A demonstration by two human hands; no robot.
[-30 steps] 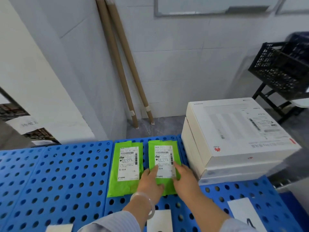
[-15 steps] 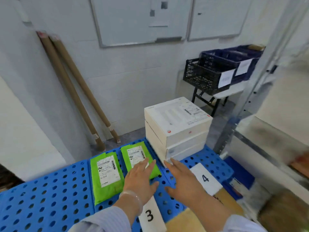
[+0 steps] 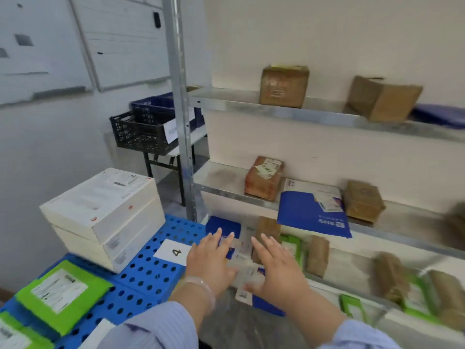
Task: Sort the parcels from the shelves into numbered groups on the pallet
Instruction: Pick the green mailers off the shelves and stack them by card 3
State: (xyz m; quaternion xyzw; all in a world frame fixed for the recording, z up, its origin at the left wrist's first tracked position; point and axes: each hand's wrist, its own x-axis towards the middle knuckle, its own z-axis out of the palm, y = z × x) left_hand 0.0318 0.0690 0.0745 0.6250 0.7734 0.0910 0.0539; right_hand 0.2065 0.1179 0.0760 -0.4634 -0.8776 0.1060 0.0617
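My left hand [image 3: 210, 260] and my right hand [image 3: 275, 267] are both spread open and empty, held over the gap between the blue pallet [image 3: 151, 270] and the metal shelves [image 3: 276, 205]. Under them lies a blue mailer with white labels [image 3: 247, 275] on the lowest shelf. On the pallet are two green parcels [image 3: 60, 293] at the left, stacked white boxes [image 3: 105, 212], and a card marked 4 [image 3: 173, 251]. Brown boxes [image 3: 264, 177] and a blue envelope [image 3: 312, 210] sit on the middle shelf.
Two more brown boxes [image 3: 284, 85] stand on the top shelf. Several green and brown parcels [image 3: 392, 278] fill the lowest shelf at right. A shelf post [image 3: 180, 109] rises behind the pallet. A black crate [image 3: 141, 133] sits on a small table behind it.
My hands let go of the green parcel on the pallet and swung right toward the lowest shelf. The view turned right, bringing the shelves into sight.
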